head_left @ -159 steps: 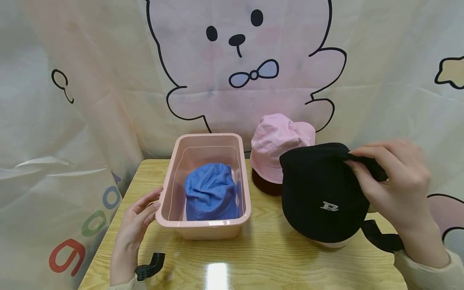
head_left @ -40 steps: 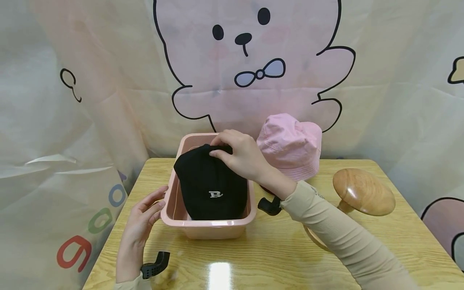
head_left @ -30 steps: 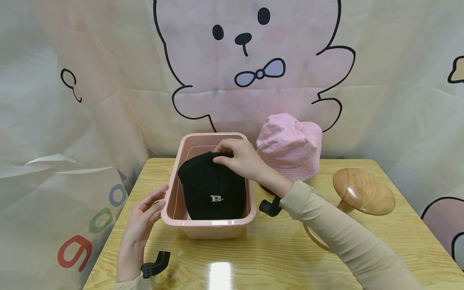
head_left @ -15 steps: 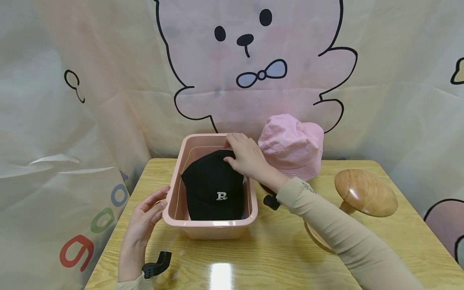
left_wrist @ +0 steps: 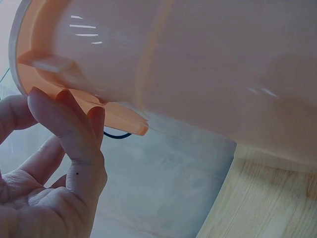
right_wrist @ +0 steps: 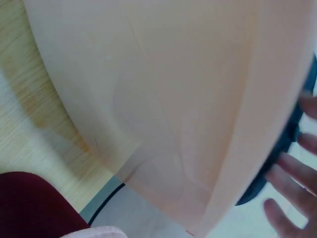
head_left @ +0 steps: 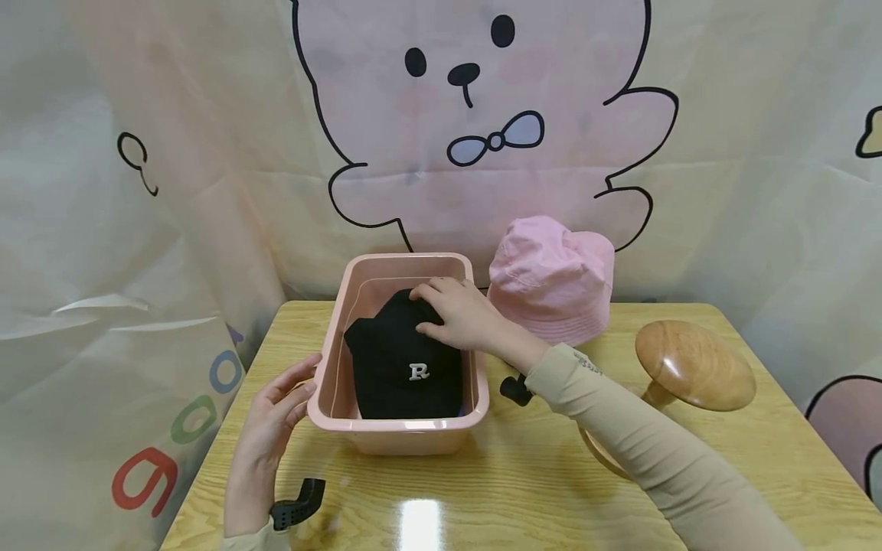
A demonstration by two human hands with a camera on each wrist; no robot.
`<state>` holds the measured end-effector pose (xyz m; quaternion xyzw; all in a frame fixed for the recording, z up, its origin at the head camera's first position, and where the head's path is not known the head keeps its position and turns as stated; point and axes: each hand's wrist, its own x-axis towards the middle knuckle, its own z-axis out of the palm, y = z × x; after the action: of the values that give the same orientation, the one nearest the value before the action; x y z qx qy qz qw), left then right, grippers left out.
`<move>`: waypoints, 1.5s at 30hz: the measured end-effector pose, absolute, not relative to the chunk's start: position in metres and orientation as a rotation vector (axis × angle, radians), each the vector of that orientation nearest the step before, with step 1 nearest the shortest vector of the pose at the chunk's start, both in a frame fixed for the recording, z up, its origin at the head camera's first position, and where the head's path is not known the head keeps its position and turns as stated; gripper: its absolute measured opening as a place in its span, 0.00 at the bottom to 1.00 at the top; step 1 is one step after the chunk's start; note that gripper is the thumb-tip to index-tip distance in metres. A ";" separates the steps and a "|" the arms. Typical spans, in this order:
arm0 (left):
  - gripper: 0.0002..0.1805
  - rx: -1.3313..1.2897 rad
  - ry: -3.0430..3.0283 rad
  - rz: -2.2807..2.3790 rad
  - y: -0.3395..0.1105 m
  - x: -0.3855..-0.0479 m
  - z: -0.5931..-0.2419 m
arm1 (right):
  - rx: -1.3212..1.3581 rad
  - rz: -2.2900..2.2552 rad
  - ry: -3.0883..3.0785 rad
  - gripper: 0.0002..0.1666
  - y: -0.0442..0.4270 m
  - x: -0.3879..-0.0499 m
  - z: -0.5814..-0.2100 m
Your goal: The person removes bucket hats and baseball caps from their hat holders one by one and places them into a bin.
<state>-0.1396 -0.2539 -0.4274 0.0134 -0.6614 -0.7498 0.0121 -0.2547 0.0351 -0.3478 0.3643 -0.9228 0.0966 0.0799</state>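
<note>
A black cap (head_left: 406, 375) with a white letter R lies inside the pink plastic basin (head_left: 396, 440). My right hand (head_left: 465, 314) is over the cap's upper right part, fingers spread and bent, the fingertips at the cloth. In the right wrist view the fingers (right_wrist: 292, 176) stand apart beside the dark cap (right_wrist: 277, 158), partly hidden by the basin wall. My left hand (head_left: 265, 421) touches the basin's left rim with its fingertips. From the left wrist, bent fingers (left_wrist: 69, 129) meet the rim's underside. The blue hat is almost wholly covered by the cap.
A pink bucket hat (head_left: 551, 279) sits on a dark red stand right of the basin; that stand (right_wrist: 34, 208) shows in the right wrist view. A wooden hat stand (head_left: 692, 363) is bare at the right. A printed curtain (head_left: 241, 115) hangs behind the wooden table (head_left: 524, 497).
My right hand carried the black cap from the wooden stand leftward into the basin, covering the blue hat. The cap has settled lower, and the right fingers have loosened. My left hand stays at the rim.
</note>
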 end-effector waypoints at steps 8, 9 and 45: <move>0.19 0.008 -2.050 -2.336 -0.254 -0.140 -0.429 | 1.365 0.167 -2.979 0.32 0.031 -0.253 -0.361; 0.19 0.009 -2.052 -2.335 -0.254 -0.140 -0.429 | 1.383 0.178 -3.001 0.31 0.030 -0.253 -0.362; 0.19 0.004 -2.037 -2.353 -0.254 -0.138 -0.427 | 1.339 0.146 -2.831 0.16 0.040 -0.237 -0.369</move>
<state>-0.1379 -0.2537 -0.4271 0.0012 -0.6544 -0.7560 0.0147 -0.2370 0.0399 -0.3694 0.4272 -0.9030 0.0464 0.0029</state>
